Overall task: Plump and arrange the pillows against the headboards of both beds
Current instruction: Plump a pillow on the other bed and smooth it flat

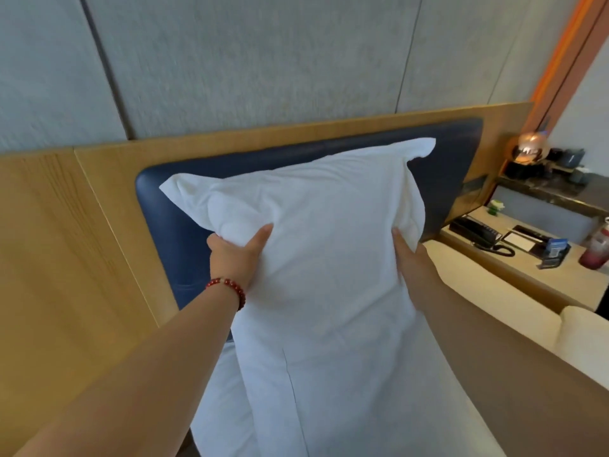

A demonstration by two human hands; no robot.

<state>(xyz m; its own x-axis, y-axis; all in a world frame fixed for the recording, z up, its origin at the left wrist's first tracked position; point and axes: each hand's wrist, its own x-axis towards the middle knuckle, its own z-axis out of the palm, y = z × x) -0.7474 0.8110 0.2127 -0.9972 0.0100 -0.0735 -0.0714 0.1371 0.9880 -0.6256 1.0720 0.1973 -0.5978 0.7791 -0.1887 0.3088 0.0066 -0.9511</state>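
Now my left hand (235,255), with a red bead bracelet (230,288) on the wrist, grasps the left edge of a large soft white pillow (323,258), thumb on the front and fingers behind. My right hand (410,258) grasps the right edge with the thumb in front, the other fingers hidden behind the fabric. I hold the pillow upright, just before the dark blue padded headboard (158,225).

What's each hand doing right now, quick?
Left hand: grips the white pillow by its left side.
Right hand: holds the pillow's right edge, fingers hidden behind it.
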